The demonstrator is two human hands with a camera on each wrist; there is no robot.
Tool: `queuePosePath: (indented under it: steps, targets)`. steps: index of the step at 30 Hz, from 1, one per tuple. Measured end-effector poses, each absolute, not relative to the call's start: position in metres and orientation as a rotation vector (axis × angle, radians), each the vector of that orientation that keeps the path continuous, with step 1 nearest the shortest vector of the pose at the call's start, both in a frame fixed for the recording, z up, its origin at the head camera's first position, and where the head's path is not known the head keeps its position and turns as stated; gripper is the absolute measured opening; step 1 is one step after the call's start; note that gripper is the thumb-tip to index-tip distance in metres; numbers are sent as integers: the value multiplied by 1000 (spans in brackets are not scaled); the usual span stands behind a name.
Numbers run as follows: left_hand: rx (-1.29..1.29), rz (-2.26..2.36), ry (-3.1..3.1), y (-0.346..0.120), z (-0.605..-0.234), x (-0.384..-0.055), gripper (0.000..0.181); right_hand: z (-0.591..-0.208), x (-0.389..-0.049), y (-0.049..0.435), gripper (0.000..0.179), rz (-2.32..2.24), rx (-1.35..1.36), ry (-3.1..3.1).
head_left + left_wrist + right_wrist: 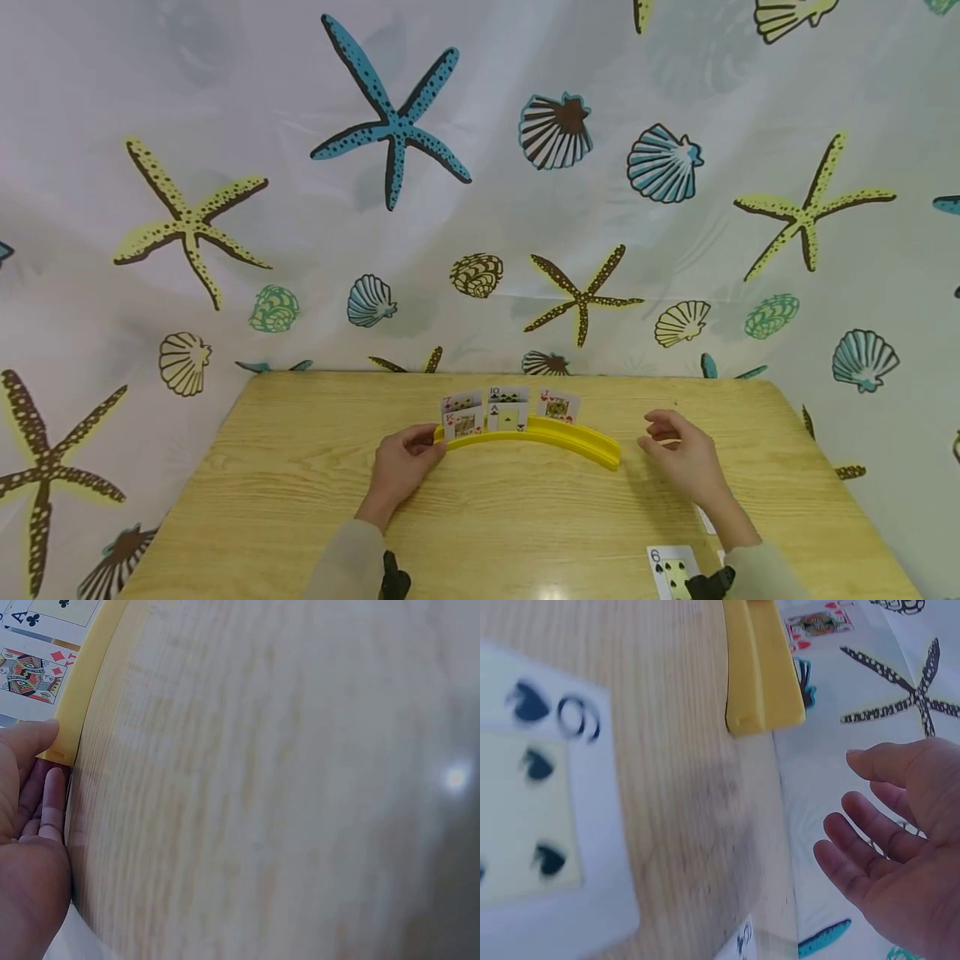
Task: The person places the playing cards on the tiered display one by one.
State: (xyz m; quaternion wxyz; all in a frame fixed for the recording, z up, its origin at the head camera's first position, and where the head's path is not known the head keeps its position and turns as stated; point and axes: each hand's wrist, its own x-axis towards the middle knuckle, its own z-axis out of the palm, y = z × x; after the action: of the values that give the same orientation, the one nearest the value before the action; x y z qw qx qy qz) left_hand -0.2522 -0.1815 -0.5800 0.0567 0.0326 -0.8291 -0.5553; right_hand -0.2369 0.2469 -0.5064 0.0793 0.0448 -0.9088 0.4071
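Note:
A curved yellow card holder point(585, 448) stands on the wooden table with several playing cards upright in it. In front are a king of diamonds point(464, 424) and an ace of clubs point(508, 417); a seven point(459, 402) and a ten point(510, 394) rise behind them. Further right in the holder is a jack of hearts point(558, 406). My left hand point(401, 467) grips the holder's left end, thumb point(41, 739) on its near side. Beyond the right end, my right hand point(684, 458) hovers with nothing in it, fingers point(855, 844) loosely bent and spread.
A six of spades point(670, 562) lies face up near the table's front right, partly covered by the right wrist's strap. Another card point(705, 521) shows only an edge beside the right forearm. Behind the table point(300, 433) hangs a curtain point(480, 208) printed with shells and starfish.

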Motion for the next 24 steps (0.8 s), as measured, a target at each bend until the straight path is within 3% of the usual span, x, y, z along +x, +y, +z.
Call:
queuePosePath:
  steps: [24]
  targets:
    - [96, -1645, -2514, -180, -579, -252, 36, -530, -196, 334, 56, 986, -78, -2935]
